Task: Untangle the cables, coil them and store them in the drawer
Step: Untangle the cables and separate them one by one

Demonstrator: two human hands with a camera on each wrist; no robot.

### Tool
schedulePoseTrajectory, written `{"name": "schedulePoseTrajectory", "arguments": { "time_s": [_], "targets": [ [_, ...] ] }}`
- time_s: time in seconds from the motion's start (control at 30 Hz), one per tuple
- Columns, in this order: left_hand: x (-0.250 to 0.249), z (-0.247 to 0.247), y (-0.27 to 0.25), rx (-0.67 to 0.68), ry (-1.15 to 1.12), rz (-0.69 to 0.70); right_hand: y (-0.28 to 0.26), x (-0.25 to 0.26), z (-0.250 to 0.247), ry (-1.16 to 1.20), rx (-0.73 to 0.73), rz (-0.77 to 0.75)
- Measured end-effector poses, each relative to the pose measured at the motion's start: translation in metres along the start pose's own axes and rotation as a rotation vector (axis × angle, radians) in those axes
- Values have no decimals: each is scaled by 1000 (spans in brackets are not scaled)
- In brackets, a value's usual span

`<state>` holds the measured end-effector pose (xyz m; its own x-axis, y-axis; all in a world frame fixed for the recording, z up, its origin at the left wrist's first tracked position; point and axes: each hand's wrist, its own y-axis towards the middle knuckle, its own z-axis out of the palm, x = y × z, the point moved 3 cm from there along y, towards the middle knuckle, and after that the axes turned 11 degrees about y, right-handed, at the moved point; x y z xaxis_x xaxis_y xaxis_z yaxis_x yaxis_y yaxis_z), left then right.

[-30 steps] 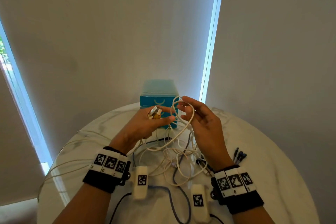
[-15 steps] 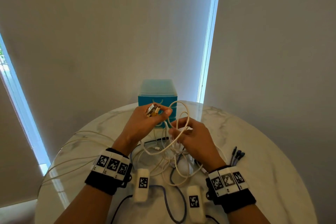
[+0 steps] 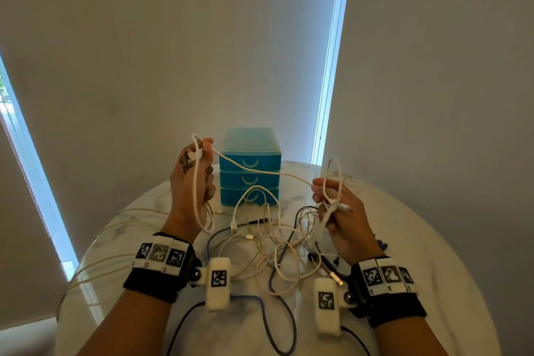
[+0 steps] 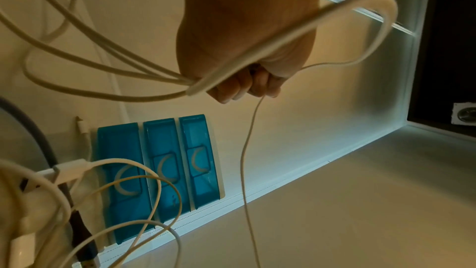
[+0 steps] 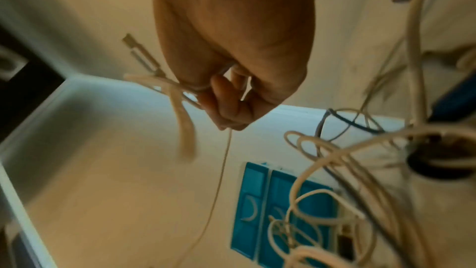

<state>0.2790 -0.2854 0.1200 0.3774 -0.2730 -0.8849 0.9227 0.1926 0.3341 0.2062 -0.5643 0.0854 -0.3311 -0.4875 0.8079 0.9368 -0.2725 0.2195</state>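
Observation:
My left hand (image 3: pixel 193 179) is raised left of the blue drawer unit (image 3: pixel 250 166) and grips loops of a white cable (image 3: pixel 260 172). That cable runs taut across the drawer fronts to my right hand (image 3: pixel 336 205), which pinches a loop and the plug end. In the left wrist view the left hand (image 4: pixel 247 48) has its fingers curled round several white strands (image 4: pixel 108 72). The right wrist view shows the right hand (image 5: pixel 231 72) pinching the thin cable (image 5: pixel 221 170). A tangle of white and dark cables (image 3: pixel 274 240) lies on the table between my wrists.
The round marble table (image 3: pixel 433 269) carries the three-drawer unit at its far edge, all drawers closed. Dark plugs (image 3: pixel 381 244) lie at the right behind my right wrist. Grey blinds with bright gaps stand behind. Thin cables trail over the table's left edge (image 3: pixel 95 263).
My hands have drawn apart: the left rose and went left, the right moved right. The white cable now stretches between them instead of looping close together.

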Motion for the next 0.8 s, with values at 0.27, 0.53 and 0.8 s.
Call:
{"name": "schedulePoseTrajectory", "arguments": {
  "time_s": [0.27,0.53,0.8],
  "targets": [
    [-3,-9,7,-42,-123,-39,-9,12,19,-161,290,25],
    [1,19,-13,373,250,-97,-16,2,38,-501,274,-217],
    [-17,54,-56,763,797,-29,-11,1,30,-679,146,-338]
  ]
}}
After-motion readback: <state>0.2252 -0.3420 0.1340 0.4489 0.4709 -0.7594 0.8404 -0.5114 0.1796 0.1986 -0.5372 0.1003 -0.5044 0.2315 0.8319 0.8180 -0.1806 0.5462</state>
